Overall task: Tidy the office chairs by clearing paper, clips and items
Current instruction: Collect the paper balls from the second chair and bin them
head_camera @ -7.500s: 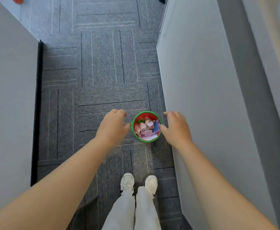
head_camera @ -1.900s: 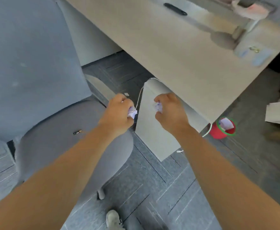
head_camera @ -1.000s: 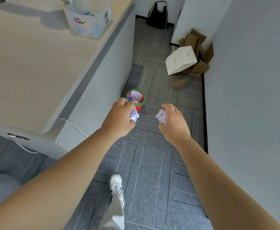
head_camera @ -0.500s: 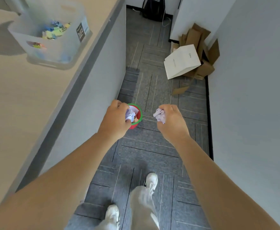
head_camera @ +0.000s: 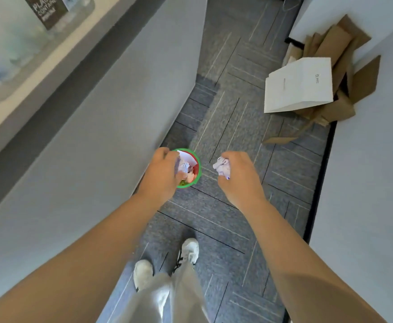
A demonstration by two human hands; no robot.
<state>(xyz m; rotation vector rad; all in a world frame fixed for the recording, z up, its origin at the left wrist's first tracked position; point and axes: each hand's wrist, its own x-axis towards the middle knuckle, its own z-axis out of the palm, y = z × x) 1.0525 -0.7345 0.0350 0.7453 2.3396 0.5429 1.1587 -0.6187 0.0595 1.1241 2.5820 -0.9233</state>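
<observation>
A small red bin with a green rim (head_camera: pixel 197 170) stands on the carpet beside the desk's side panel, with paper scraps inside. My left hand (head_camera: pixel 164 176) hovers over the bin's left half and grips a crumpled white paper ball (head_camera: pixel 183 167). To the right of the bin my right hand (head_camera: pixel 237 178) grips a second crumpled paper ball (head_camera: pixel 222 167) over bare carpet. No chair is in view.
The desk's grey side panel (head_camera: pixel 92 141) lines the left, with a clear plastic container (head_camera: pixel 27 22) on the desktop above. A white wall (head_camera: pixel 372 159) closes the right. A white box (head_camera: pixel 300 86) and flattened cardboard (head_camera: pixel 335 52) lie ahead right. My shoes (head_camera: pixel 165 264) stand below.
I have stepped closer to the bin. My left hand with its paper now sits over the bin's opening; the right hand stays beside it, still gripping paper.
</observation>
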